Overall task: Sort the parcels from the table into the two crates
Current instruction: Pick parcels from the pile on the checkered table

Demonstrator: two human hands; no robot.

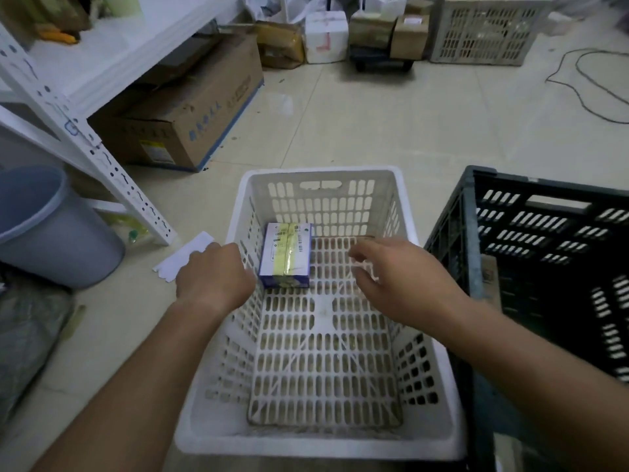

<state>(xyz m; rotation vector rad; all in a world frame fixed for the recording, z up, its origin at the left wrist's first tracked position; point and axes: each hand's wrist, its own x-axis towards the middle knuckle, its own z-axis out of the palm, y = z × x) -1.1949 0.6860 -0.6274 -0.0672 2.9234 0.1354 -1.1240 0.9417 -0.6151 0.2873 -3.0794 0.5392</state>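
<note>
One parcel [285, 255], a small purple-and-white box bound with yellowish tape and carrying barcode labels, lies on the floor of the white crate [320, 444], against the crate's left wall and toward its far end. Everything else is placed from that crate. The black crate [473, 233] stands just to its right, walls nearly touching. A grey bin [51, 229] sits well to its left, beside the leg of a white metal shelf [88, 137], and a torn slip of white paper [190, 257] lies on the tiles just outside its left wall.

Both hands hang over the white crate and neither grips anything. The left hand [212, 275] is above the left rim, fingers loosely curled with nothing in them that I can see. The right hand [394, 281] is over the crate's middle, fingers relaxed and slightly spread, apart from the parcel.

Risks, as I judge them: the two crates sit so close that a hurried drop could land a parcel on the wrong side of the shared edge. A parcel tossed from height could also strike the box already there and knock it over. The table is out of view, so turning back toward it with arms this low could catch a forearm on the crate rim and shift the crate across the smooth tiles.
</note>
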